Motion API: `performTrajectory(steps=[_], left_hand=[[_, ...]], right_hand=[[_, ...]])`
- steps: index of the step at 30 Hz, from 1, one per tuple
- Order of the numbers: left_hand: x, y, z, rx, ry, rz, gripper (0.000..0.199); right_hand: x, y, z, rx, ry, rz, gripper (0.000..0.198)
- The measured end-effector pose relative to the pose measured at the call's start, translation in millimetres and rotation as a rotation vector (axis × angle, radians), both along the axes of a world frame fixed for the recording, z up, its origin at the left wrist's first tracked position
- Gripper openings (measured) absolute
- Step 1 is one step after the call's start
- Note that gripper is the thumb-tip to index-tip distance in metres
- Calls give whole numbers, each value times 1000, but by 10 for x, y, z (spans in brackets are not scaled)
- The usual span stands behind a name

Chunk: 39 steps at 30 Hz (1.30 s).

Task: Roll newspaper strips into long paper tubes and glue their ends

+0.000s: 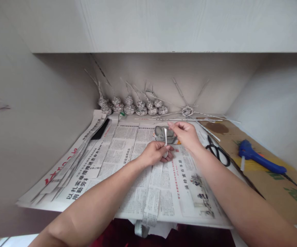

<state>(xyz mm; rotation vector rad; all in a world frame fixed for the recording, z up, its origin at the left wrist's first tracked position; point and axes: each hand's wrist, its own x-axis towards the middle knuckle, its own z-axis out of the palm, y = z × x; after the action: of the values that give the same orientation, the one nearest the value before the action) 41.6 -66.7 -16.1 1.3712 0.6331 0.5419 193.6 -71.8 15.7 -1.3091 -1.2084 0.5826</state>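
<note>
Gripping one slim white paper piece [165,136] low in the left hand [154,152], long axis near upright; poising the right hand [186,133] nearer its top — just rightward, fingers bent (cannot tell if pinching anything). Counted behind: six gourd-shaped weavings [129,109], one unfinished base [187,110]; rightward, one pair of scissors [217,150], one glue gun [263,162].

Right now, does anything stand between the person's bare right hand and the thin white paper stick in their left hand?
Nothing visible does: the right hand is close to the thin white paper stick, which the left hand holds. The crumpled grey cloth shows behind them, not between.
</note>
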Motion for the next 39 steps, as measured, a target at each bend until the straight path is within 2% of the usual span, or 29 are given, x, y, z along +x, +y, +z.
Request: performTrajectory(steps=[2,7,10,12,16,19,24,28,35,39], left_hand=[[-3,7,3,-27,8,16,40],[-8,30,-38,-8,4,35,42],[-10,38,-58,38,1,30,40],[-12,41,-46,38,5,55,40],[-17,38,23,8,15,143,45],[-21,32,49,15,17,168,41],[-25,58,4,85,-48,175,37],[-24,83,-33,25,-100,218,34],[-30,83,-14,33,-66,302,35],[-39,84,-6,73,-41,320,35]], right_hand=[[40,16,1,-8,-19,21,42],[-10,-32,14,-176,-71,208,42],[-62,-59,1,-231,-100,219,40],[-69,-62,-2,-247,-22,225,39],[-35,-72,48,-287,188,348,32],[-2,-86,97,-306,157,391,34],[36,-85,115,-319,128,413,33],[34,-81,110,-308,150,425,35],[60,-57,86,-300,108,278,32],[107,-36,87,-317,146,337,34]])
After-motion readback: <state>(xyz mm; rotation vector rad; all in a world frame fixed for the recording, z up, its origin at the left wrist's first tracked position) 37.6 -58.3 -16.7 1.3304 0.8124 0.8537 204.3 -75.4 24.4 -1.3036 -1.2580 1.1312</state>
